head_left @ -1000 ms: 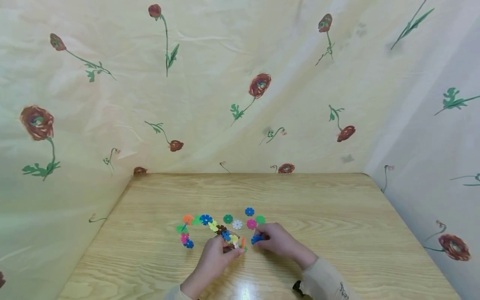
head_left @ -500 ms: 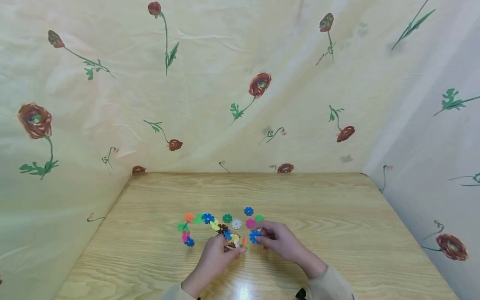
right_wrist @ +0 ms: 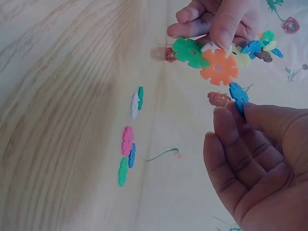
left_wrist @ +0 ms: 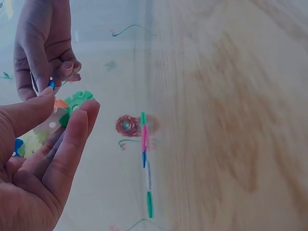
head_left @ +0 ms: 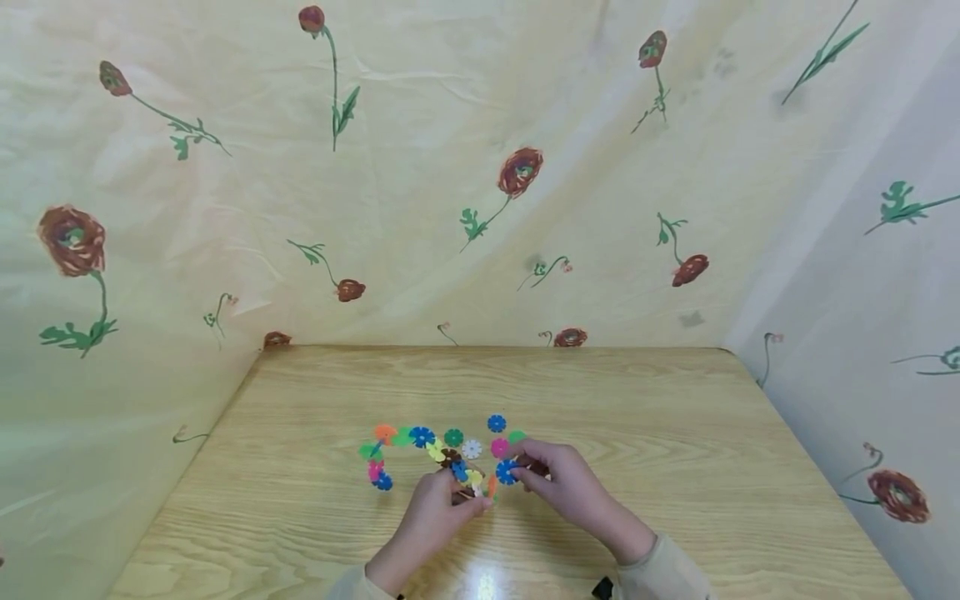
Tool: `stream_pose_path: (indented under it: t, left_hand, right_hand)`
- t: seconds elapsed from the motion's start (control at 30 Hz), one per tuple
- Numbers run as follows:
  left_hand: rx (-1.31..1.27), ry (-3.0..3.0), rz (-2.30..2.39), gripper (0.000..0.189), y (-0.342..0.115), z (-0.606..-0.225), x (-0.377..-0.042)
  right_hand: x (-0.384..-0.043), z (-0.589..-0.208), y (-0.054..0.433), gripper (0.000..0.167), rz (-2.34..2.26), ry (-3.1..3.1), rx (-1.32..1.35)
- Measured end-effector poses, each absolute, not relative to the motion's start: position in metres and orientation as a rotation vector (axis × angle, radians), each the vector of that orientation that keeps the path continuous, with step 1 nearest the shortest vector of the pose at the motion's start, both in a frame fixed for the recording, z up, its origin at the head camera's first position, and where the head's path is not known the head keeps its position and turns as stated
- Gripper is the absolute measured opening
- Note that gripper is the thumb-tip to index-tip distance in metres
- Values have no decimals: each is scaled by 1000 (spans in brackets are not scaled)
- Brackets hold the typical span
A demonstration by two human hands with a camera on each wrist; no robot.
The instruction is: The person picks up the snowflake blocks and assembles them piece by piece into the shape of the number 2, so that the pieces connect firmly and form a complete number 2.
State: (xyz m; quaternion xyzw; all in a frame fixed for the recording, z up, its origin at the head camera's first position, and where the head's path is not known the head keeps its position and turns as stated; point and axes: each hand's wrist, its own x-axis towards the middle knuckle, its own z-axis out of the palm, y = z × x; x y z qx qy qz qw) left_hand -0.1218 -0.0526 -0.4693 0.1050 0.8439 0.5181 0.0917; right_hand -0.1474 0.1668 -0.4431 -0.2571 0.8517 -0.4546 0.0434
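Note:
My left hand [head_left: 433,510] grips the near end of a chain of slotted flower-shaped plastic discs [head_left: 422,437], which curves away to the left in the head view. Close to the left fingers, an orange disc [right_wrist: 220,67] and a green disc [right_wrist: 190,53] sit at that end. Between thumb and fingertips my right hand [head_left: 564,482] pinches a single blue disc [head_left: 506,472]. This blue disc is just beside the orange one; in the right wrist view its upper edge comes right under the orange rim.
Several loose discs lie on the wooden table [head_left: 645,400] beyond the hands: dark green [head_left: 453,437], white [head_left: 472,448], pink [head_left: 499,448], blue [head_left: 497,423] and light green [head_left: 517,436]. Flower-printed cloth [head_left: 420,183] hangs behind the table and along both sides.
The blue disc in my right hand has turned to show its flat face and moved slightly left, nearer the orange disc. The chain in my left hand has shifted a little right.

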Motion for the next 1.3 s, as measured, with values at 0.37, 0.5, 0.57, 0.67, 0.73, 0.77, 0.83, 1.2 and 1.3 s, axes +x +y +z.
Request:
stream_pose_path:
  t: [0.37, 0.5, 0.57, 0.67, 0.73, 0.77, 0.83, 1.2, 1.3]
  left_hand:
    - [385, 2530, 1490, 29, -53, -471, -121]
    - [399, 2531, 1491, 29, -53, -472, -121]
    - [400, 2532, 1489, 29, -53, -473, -121]
    - [398, 2521, 1500, 24, -53, -473, -121]
    - [391, 2517, 1508, 22, -52, -473, -121]
    - [386, 2519, 1513, 21, -52, -473, -121]
    - [379, 2523, 1530, 20, -51, -473, -121]
    - [343, 2557, 1604, 19, -47, -475, -120]
    - [345, 2566, 1591, 19, -47, -476, -120]
  right_hand:
    - [-143, -446, 159, 23, -1295, 2787, -1007]
    - [-142, -446, 156, 16, -1264, 2835, -1040]
    - [-141, -446, 154, 13, -1270, 2837, -1048]
    - [-140, -448, 153, 16, -1288, 2832, -1020]
    - [-139, -450, 152, 19, -1300, 2835, -985]
    - [-139, -451, 152, 20, -1305, 2839, -970]
    - [-138, -454, 150, 21, -1316, 2850, -948]
    - [-137, -464, 143, 22, -1329, 2991, -1031]
    - [-137, -466, 142, 22, -1300, 3029, -1061]
